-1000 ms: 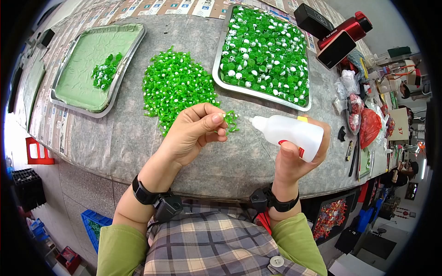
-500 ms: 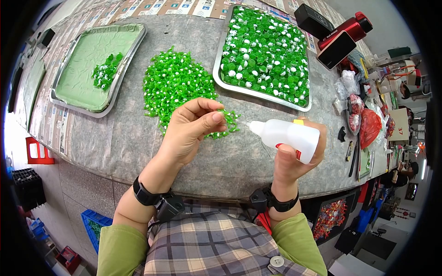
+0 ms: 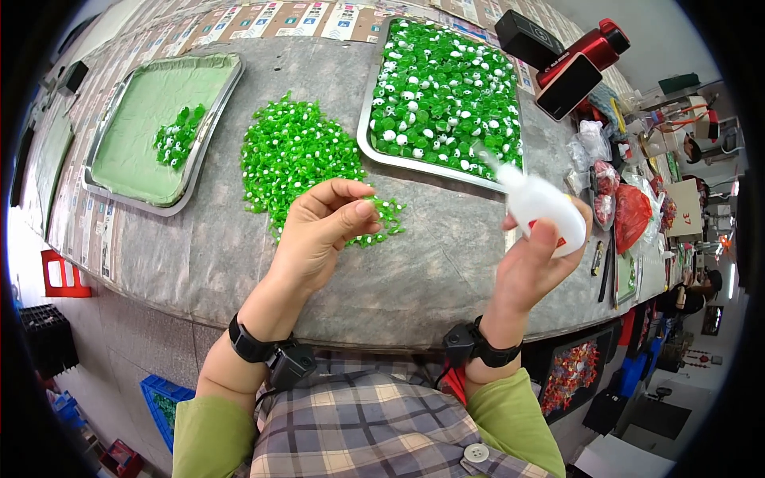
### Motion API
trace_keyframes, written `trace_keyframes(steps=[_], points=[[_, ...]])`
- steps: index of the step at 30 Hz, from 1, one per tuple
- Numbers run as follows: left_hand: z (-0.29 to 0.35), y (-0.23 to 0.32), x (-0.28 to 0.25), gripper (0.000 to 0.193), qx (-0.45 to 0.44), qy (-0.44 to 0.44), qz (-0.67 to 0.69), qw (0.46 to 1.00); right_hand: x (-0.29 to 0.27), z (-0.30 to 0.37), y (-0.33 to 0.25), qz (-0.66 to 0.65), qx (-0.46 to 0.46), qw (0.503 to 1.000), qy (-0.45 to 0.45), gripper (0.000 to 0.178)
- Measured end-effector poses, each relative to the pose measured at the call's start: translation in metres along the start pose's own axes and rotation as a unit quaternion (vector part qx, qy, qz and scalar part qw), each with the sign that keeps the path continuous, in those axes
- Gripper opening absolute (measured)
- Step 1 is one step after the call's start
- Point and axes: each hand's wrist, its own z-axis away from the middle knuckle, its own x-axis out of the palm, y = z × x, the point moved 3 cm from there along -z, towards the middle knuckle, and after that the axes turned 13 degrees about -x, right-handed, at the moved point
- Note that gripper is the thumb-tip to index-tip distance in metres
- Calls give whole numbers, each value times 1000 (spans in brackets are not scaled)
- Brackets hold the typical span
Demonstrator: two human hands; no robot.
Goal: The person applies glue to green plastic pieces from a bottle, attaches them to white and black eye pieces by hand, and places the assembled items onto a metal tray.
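Observation:
My right hand [image 3: 526, 275] grips a white squeeze bottle [image 3: 546, 209] with a narrow nozzle, tilted so that its tip points up and left toward the large tray. The nozzle end is smeared by motion. My left hand [image 3: 315, 239] hovers over the near edge of a heap of small green and white pieces [image 3: 295, 151]. Its thumb and forefinger are pinched together; whatever sits between them is too small or hidden to name. The metal tray [image 3: 430, 169] beyond is full of green pieces with white parts. At the left, a green-lined tray [image 3: 127, 151] carries a small cluster of similar pieces.
At the far right stand a black box [image 3: 527, 38], a red flask [image 3: 586, 52] and a phone [image 3: 568, 86]. Plastic bags, one of them red [image 3: 632, 223], crowd the right side. A grey sheet [image 3: 382, 291] covers the table; its near edge runs before my waist.
My right hand has swung the bottle right and up, away from my left hand, and its nozzle now points upward. The left hand keeps its pinch almost in place. The view has shifted slightly.

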Motion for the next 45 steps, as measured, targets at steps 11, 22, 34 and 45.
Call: trace_keyframes(steps=[11, 22, 34, 45], points=[[2, 0, -1, 15, -8, 5, 16, 1000, -114, -11, 79, 101, 205, 973, -24, 37], [1, -2, -2, 14, -28, -2, 20, 999, -69, -40, 22, 541, -180, 821, -42, 32], [2, 2, 0, 14, -31, -1, 21, 999, 74, -17, 91, 310, -215, 775, -506, 22], [6, 0, -1, 14, -27, -12, 31, 999, 55, 9, 44, -32, 264, 902, -340, 13]])
